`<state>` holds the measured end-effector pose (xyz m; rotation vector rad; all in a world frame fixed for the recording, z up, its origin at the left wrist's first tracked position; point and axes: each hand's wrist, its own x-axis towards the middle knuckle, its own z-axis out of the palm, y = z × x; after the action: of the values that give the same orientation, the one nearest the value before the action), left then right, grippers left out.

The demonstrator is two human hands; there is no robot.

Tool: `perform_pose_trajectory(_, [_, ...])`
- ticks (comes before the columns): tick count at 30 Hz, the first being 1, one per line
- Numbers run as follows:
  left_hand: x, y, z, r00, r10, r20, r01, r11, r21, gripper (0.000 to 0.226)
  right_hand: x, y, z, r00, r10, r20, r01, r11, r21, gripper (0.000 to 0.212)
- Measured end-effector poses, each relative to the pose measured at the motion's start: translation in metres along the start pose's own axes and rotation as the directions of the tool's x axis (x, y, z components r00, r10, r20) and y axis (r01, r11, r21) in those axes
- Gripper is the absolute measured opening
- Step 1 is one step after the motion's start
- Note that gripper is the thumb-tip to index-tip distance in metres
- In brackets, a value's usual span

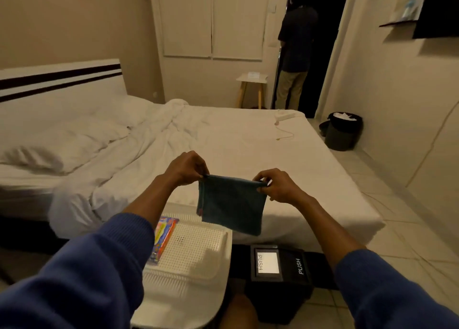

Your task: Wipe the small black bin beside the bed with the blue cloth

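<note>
I hold the blue cloth stretched by its top edge above the foot of the bed. My left hand pinches its left top corner and my right hand pinches its right top corner. The cloth hangs flat, folded, in the air. Below it on the floor stands the small black bin, with a swing lid marked PUSH, tight against the bed's side. Neither hand touches the bin.
A white perforated stool or basket with a colourful packet stands left of the bin. The white bed fills the middle. A second black bin sits by the far wall. A person stands in the doorway.
</note>
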<state>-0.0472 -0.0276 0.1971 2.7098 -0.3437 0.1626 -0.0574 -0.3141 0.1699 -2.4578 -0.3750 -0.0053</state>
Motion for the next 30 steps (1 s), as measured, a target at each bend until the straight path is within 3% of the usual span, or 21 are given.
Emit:
perform_pose_trajectory(8, [0.008,-0.039,-0.029,0.957,-0.122,-0.263,0.138,0.989,0.046,0.009,0.043,-0.043,0.038,0.979,-0.086,-0.187,0.095,0.995,0.039,0.018])
perform_pose_trajectory(11, [-0.004,-0.052,-0.01,0.942,-0.17,-0.288,0.186,0.982,0.028,0.009,0.033,-0.042,0.068,0.967,-0.134,-0.217,0.141,0.99,0.019,0.016])
perform_pose_trajectory(13, [-0.025,-0.069,0.014,0.946,-0.224,-0.235,0.238,0.971,0.033,0.009,0.017,-0.035,0.099,0.978,-0.143,-0.154,0.139,0.99,-0.04,0.02])
perform_pose_trajectory(17, [-0.085,-0.101,0.07,0.955,-0.295,0.016,0.292,0.951,0.097,0.004,-0.024,-0.016,0.168,0.987,-0.137,0.082,0.146,0.982,-0.121,0.028])
perform_pose_trajectory(20, [-0.125,-0.119,0.111,0.919,-0.342,0.195,0.31,0.935,0.174,0.012,-0.054,-0.008,0.209,0.965,-0.145,0.22,0.189,0.962,-0.196,0.031])
perform_pose_trajectory(24, [-0.148,-0.128,0.132,0.898,-0.344,0.274,0.265,0.921,0.285,0.017,-0.073,-0.014,0.234,0.935,-0.146,0.324,0.252,0.916,-0.313,0.022])
perform_pose_trajectory(30, [-0.139,-0.122,0.126,0.842,-0.378,0.385,0.214,0.889,0.405,0.026,-0.072,-0.022,0.229,0.921,-0.06,0.386,0.214,0.904,-0.371,0.02])
